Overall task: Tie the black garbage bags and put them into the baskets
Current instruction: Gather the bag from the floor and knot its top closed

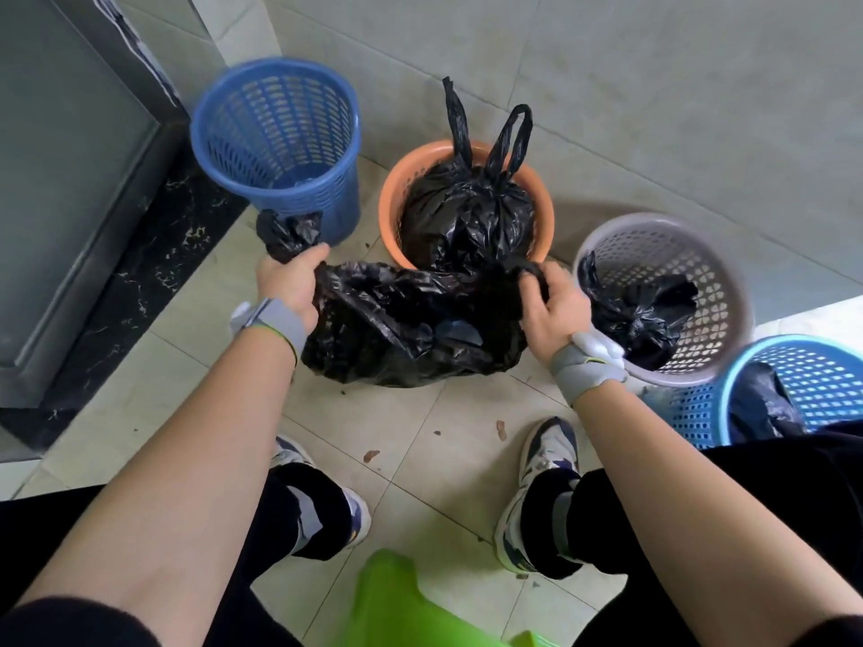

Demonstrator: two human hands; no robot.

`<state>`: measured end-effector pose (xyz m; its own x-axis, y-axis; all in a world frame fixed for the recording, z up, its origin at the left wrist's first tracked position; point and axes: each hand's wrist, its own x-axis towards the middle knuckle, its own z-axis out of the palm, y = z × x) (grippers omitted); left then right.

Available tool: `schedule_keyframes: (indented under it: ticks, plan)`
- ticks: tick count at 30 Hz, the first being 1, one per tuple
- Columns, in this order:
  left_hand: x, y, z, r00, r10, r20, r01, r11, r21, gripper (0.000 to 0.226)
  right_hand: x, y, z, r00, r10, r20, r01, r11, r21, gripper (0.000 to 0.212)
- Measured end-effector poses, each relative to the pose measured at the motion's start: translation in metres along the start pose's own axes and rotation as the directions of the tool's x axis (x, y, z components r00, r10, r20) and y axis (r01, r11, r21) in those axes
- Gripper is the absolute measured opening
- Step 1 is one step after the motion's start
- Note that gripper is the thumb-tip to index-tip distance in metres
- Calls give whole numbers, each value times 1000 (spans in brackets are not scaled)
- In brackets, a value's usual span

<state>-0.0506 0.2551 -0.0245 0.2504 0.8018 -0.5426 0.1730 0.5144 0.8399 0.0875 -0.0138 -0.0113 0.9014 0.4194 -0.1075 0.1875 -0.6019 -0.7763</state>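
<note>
Green plastic [392,595] nearest; orange basket [386,203] behind gripped bag [397,329].

The dark blue perforated plastic basket [303,123] on the left has its mouth wide open, so there's a way straight in from above. Beside it, the orange plastic basket [387,198] is filled to the rim by a tied black garbage bag [467,212], its handles sticking up. The pale grey lattice plastic basket [728,273] on the right has a small crumpled black bag [640,310] low inside, with room above. A slack black garbage bag [397,329] lies across the orange basket's front. A grey metal cabinet [70,179] closes the left side and a tiled wall [654,86] the back. Bare floor tiles [420,436] lie nearer the person.
</note>
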Motion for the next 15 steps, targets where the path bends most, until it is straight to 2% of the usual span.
schedule_keyframes:
  ticks: [2,3,4,5,6,7,8,9,10,11,13,15]
  plan:
    - [-4,-6,-3,996,29,85,-35,996,76,30,9,-3,0,989,93,-118,-77,988,132,13]
    - [-7,-11,-3,984,98,147,-131,964,230,20,14,-5,-1,969,193,-152,-150,955,255,12]
    - [-11,-18,-4,961,166,220,-244,882,402,16,18,-10,-2,941,310,-137,-227,877,424,13]
    - [-13,-26,-4,943,192,271,-310,801,513,18,22,-14,-5,905,423,-35,-317,730,606,18]
    - [-13,-35,-6,942,191,276,-319,768,556,21,26,-16,-5,874,468,130,-391,518,761,23]
    - [-13,-41,-9,959,166,228,-263,817,513,22,28,-17,-4,848,464,256,-425,308,851,28]
    - [-11,-43,-12,983,115,141,-162,908,386,19,29,-17,-3,835,450,316,-417,142,898,31]
    - [-8,-43,-15,999,29,34,-36,974,223,15,28,-17,-2,826,470,312,-377,47,925,30]
    - [-6,-41,-20,996,-70,-63,73,996,50,16,30,-13,-1,805,523,281,-321,-15,947,27]
    - [-4,-38,-26,979,-161,-124,152,985,-84,20,31,-8,-3,765,602,227,-263,-29,964,26]
    - [-1,-34,-36,946,-285,-154,237,933,-271,30,32,5,-8,663,738,123,-248,62,967,23]
    - [0,-32,-43,946,-321,-51,275,874,-400,43,32,16,-9,578,815,50,-302,157,940,20]
